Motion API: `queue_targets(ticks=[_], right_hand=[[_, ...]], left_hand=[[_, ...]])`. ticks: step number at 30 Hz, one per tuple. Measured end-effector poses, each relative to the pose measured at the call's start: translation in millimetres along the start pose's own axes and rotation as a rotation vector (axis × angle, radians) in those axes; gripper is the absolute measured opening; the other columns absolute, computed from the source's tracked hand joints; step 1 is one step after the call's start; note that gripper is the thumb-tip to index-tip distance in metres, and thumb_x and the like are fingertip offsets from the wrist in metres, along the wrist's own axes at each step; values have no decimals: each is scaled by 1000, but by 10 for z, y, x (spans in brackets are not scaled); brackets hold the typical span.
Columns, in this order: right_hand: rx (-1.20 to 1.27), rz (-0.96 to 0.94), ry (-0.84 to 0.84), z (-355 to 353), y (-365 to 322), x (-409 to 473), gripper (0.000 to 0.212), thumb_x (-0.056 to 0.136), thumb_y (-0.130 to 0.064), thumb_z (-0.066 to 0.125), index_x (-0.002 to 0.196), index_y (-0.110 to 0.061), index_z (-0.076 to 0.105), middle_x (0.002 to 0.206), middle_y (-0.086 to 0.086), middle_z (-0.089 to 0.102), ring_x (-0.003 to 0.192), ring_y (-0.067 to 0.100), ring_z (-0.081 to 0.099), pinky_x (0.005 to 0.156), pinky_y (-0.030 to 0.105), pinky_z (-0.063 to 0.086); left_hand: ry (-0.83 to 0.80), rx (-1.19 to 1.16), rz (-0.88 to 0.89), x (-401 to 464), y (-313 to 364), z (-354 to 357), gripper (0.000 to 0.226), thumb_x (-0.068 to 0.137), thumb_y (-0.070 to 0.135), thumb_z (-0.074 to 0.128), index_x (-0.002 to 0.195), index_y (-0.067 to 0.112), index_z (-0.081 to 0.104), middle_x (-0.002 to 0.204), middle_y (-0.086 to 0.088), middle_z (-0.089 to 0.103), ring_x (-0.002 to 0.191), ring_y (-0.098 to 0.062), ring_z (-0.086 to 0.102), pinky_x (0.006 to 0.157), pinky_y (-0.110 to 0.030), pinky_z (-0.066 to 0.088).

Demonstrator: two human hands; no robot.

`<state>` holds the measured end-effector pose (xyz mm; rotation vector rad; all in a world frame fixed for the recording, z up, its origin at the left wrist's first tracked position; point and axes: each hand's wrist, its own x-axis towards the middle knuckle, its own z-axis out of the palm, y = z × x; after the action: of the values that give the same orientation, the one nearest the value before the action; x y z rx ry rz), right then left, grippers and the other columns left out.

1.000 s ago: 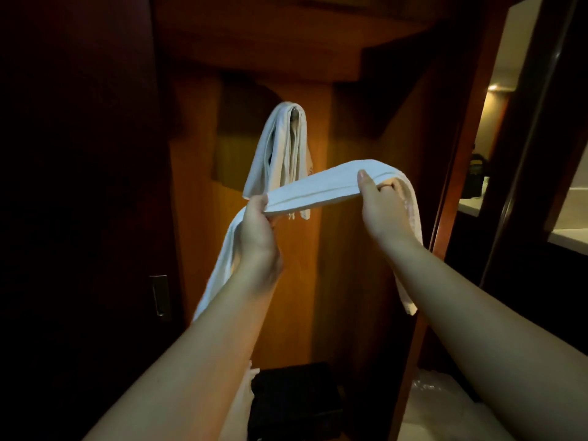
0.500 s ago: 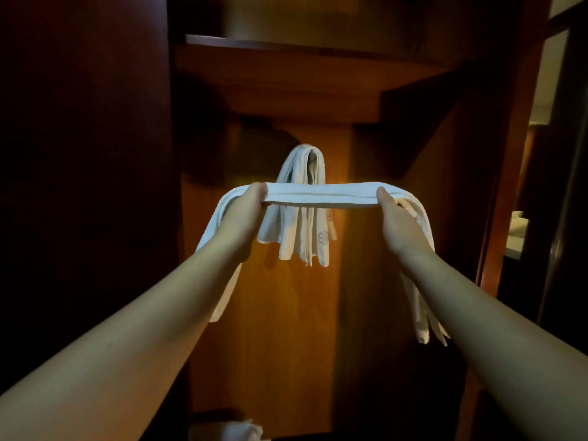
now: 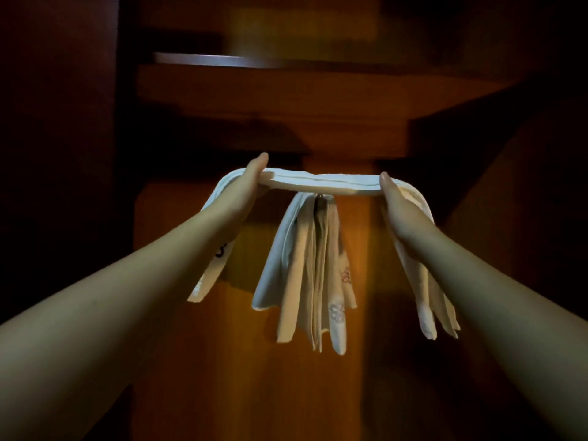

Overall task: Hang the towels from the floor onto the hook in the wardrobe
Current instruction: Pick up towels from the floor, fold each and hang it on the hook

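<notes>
**Head view: towel stretched level above an already loaded hook**

Both hands carry one folded towel (image 3: 321, 185) as a flat band. The left hand (image 3: 246, 183) has its grip clamped on the band's left end, thumb on top and fingers hidden beneath the cloth. The right hand (image 3: 397, 202) has its grip clamped on the right end in the same way. Loose tails hang down outside each wrist, the right one longer.

The band sits directly over the hook (image 3: 319, 196), of which only a small metal glint shows beneath the cloth. I cannot tell whether the towel touches it yet. Several hung towels (image 3: 313, 265) already drape from that hook against the wardrobe's back panel (image 3: 222, 361), fanning out in many layers. A shelf (image 3: 254, 90) lies close above.

Risks from here, as I judge them:

- The hook looks crowded, so the new band may rest on cloth rather than metal and slide off once released.
- The uneven tails could drag the towel off to the right.
- Pressing down to seat it may push the hung towels off the tip.
- The hook is nearly hidden, so the aim is partly blind.
- Letting go with one hand early would drop that end.
</notes>
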<state>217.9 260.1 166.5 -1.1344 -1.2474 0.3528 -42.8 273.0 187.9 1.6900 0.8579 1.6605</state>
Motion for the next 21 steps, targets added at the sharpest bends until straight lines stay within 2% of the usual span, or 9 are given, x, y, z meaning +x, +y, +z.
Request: queue_targets(ticks=[2,4,10,13,16,18,21], right_hand=[[40,14,-31,56,82,260,78,89,-80,41,145,-26,50,138,8,59,125,27,58,111,48,44],[84,43,-78,133,130,514,81,86,-82,43,145,-26,48,140,10,58,126,28,57,112,49,43],[76,54,-202,384,239,1176,95,83,-86,39,154,-24,33,153,11,45,139,30,45,117,52,35],[96,59,-264,422,250,1296,90,90,-79,38,157,-19,31,157,14,41,144,30,40,121,52,29],[154,35,-343,498,322,1529,75,98,-71,33,153,-20,38,155,12,45,143,28,41,122,52,26],[176,28,-391,548,369,1650,68,100,-68,29,147,-22,46,148,10,52,137,25,47,121,52,27],[157,63,-384,644,478,1817,71,98,-72,27,147,-25,47,148,8,53,142,28,43,121,58,20]], left_hand=[[-1,-8,-10,222,-84,14,66,95,65,47,127,10,63,127,-13,66,120,-21,62,118,-43,33],[-27,-25,-36,417,-151,30,76,97,67,40,134,4,58,134,-16,62,125,-24,59,119,-43,32],[-68,-55,-102,933,-298,130,89,96,73,26,152,6,37,158,-14,38,147,-25,34,125,-47,15],[-65,-40,-109,1031,-346,119,90,96,73,23,155,6,32,161,-15,33,150,-25,28,126,-47,10],[-108,-58,-110,1266,-488,116,92,94,75,20,156,8,31,162,-12,31,151,-24,25,126,-49,7],[-173,-75,-104,1412,-570,108,93,94,76,14,155,9,34,161,-11,33,151,-24,26,125,-50,9],[-234,-90,-115,1591,-703,114,95,94,77,10,150,9,43,159,-11,38,150,-24,29,125,-51,9]])
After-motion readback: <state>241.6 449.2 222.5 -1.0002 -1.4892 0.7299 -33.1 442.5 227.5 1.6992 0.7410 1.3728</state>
